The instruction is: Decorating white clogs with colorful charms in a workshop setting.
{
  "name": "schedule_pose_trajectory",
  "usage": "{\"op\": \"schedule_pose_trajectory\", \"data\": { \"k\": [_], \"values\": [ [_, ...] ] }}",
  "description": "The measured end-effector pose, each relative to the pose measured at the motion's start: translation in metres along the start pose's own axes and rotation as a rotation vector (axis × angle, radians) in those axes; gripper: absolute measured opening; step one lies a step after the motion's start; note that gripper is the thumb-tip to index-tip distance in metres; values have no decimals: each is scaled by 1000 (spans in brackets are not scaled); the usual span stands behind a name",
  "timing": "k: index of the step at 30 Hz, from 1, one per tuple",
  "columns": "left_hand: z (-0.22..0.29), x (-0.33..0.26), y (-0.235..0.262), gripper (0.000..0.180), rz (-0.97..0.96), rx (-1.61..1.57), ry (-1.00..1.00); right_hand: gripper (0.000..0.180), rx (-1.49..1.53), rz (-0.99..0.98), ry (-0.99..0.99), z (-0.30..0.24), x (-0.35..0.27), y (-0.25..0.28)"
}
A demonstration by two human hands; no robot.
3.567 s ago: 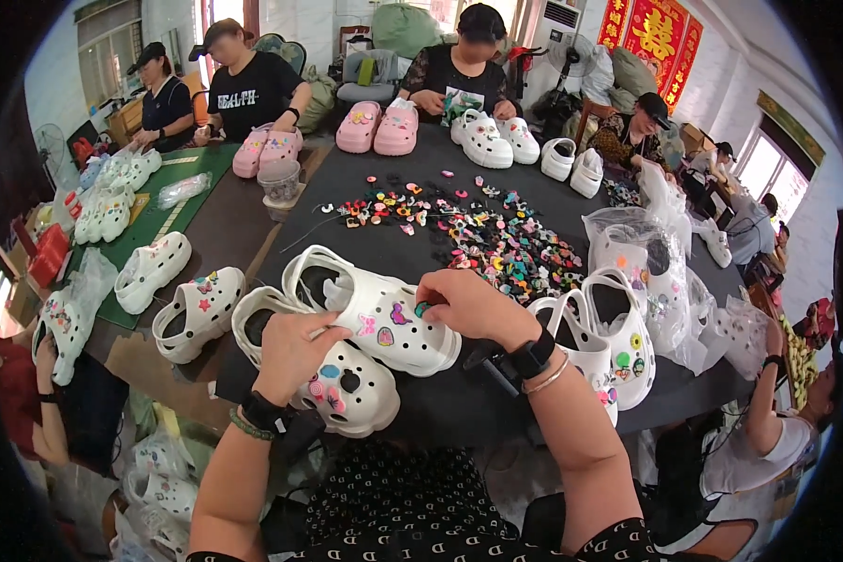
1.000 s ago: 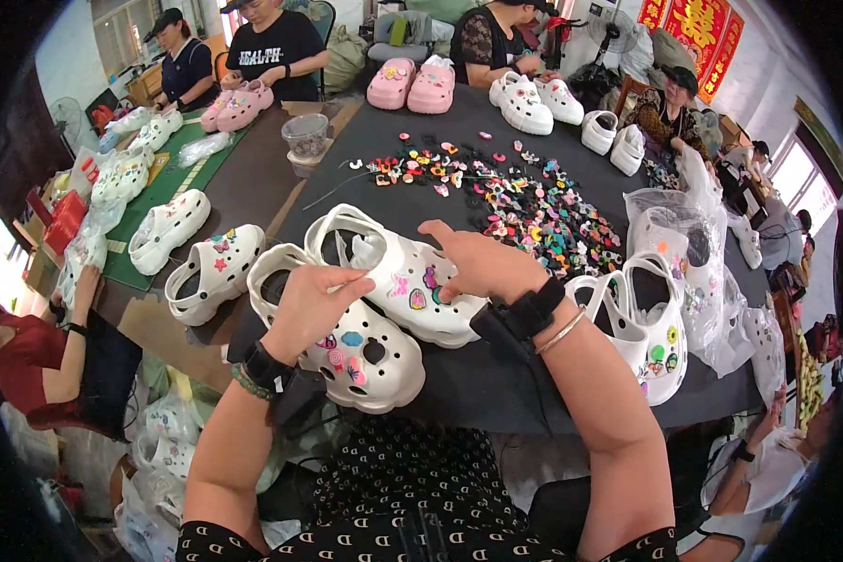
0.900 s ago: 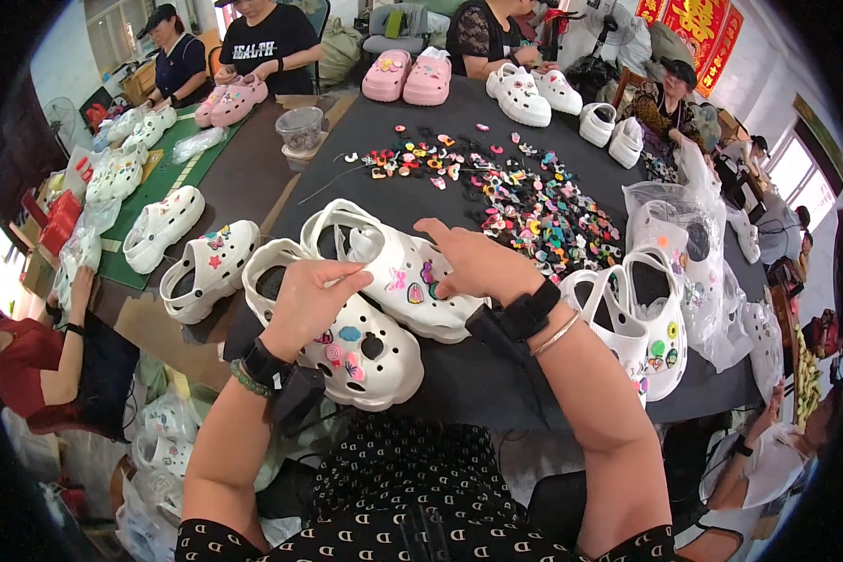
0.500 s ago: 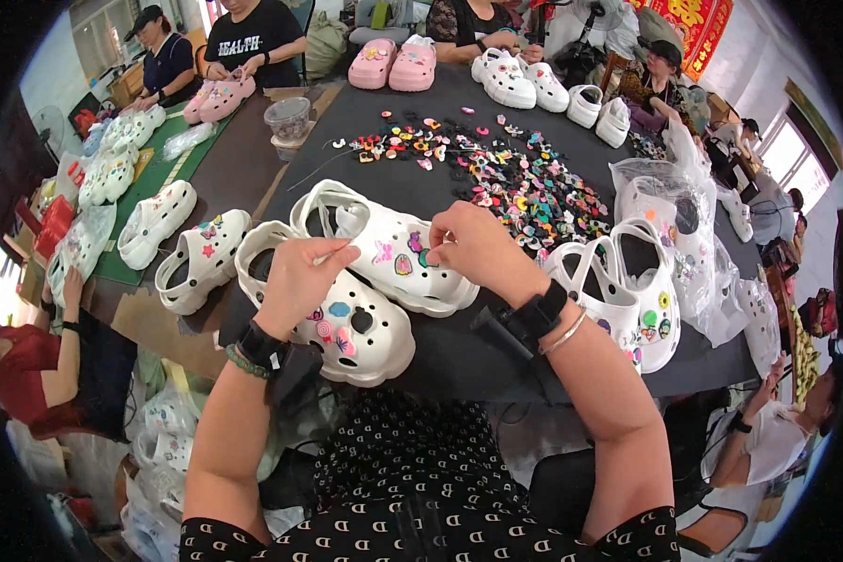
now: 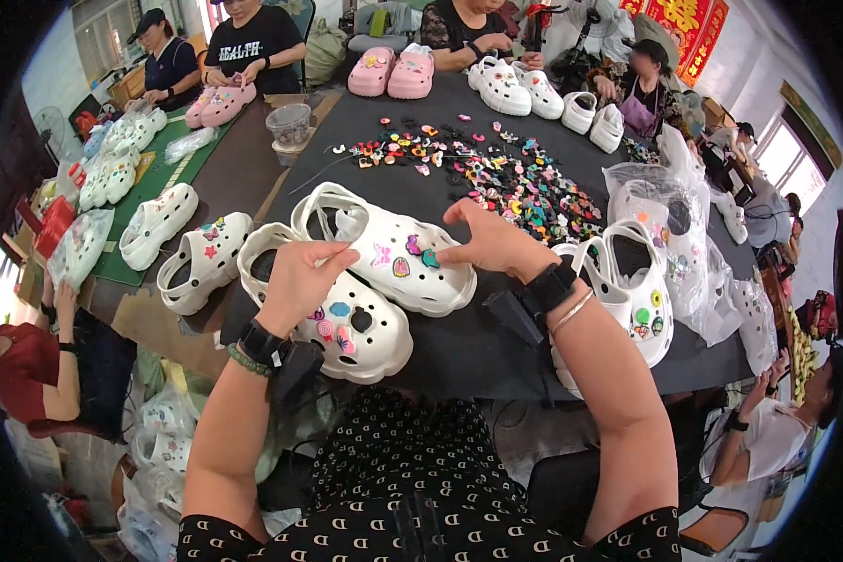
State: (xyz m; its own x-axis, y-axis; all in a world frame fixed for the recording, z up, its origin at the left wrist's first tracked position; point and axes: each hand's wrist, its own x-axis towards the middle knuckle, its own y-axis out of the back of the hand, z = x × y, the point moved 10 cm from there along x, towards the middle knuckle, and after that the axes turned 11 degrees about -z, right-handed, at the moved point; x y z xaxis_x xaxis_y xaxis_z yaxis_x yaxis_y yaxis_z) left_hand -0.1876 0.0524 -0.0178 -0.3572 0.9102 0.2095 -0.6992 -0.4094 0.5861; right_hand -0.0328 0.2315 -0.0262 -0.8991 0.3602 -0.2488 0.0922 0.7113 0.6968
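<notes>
Two white clogs lie before me, overlapping. The upper clog point(image 5: 389, 229) carries pink, purple and green charms on its toe part. My left hand point(image 5: 302, 281) pinches at the rim of this clog's opening; the exact hold is partly hidden by the fingers. At a teal-green charm point(image 5: 429, 258), the thumb of my right hand point(image 5: 496, 242) rests or presses, with the index finger raised away from it. Beneath my left hand sits the lower clog point(image 5: 384, 348), with blue, pink and purple charms around a dark hole.
Beyond the clogs, loose colourful charms point(image 5: 534, 192) are scattered over the black table point(image 5: 347, 122). Decorated white clogs point(image 5: 642, 290) stand at right beside plastic-wrapped ones point(image 5: 688, 234). More white clogs point(image 5: 206, 260) lie left. Pink clogs point(image 5: 391, 73) and a clear tub point(image 5: 288, 124) stand farther back. Several people work around.
My right hand has opened from a pinch, its index finger lifting off while the thumb stays by the green charm. That charm now shows more fully. My left hand keeps its place.
</notes>
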Motion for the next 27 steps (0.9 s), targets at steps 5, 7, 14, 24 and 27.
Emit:
{"op": "schedule_pose_trajectory", "data": {
  "k": [5, 7, 14, 24, 27],
  "values": [
    [0, -3, 2, 30, -6, 24, 3, 100, 341, -215, -203, 10, -2, -20],
    [1, -3, 2, 29, -10, 11, 23, 104, 341, -230, -193, 10, 1, -22],
    [-7, -1, -5, 27, -50, -13, 62, 102, 196, -210, -171, 1, 11, -30],
    [1, -2, -1, 25, 45, -30, -32, 113, 468, -136, -149, 15, 7, -29],
    [0, -4, 0, 26, 36, -22, -21, 116, 624, -121, -125, 22, 4, -34]
  ]
}}
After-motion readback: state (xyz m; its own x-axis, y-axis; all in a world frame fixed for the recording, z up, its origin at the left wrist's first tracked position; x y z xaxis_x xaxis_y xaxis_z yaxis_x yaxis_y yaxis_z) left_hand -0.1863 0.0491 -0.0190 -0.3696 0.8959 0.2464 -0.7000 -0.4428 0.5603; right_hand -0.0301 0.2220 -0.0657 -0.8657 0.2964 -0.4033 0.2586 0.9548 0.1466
